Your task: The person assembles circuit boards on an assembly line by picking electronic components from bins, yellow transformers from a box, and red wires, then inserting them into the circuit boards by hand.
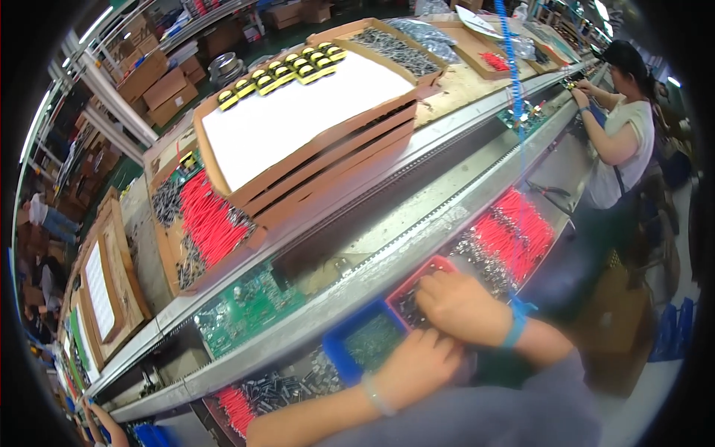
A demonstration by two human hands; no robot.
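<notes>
My right hand [463, 307], with a blue band at its wrist, is over a red bin [445, 264] of small dark parts. Its fingers curl down at the bin, and their tips are hidden. Close below it, my left hand [423, 363] has bent, closed fingers. What it holds, if anything, cannot be seen. Beside the left hand stands a blue bin [337, 353] with small pale, greenish parts in it. Beyond the red bin lie red-sleeved wire-lead components [514, 232] in rows, with loose metal-legged parts next to them.
A green circuit board [249, 309] sits on the conveyor [406, 223]. Across it are stacked cardboard trays [328, 160] with yellow-black parts [279, 74] on top, and a box of red leads [212, 220]. A blue coiled hose [514, 67] hangs down. Pliers [550, 191] lie near a co-worker [622, 130].
</notes>
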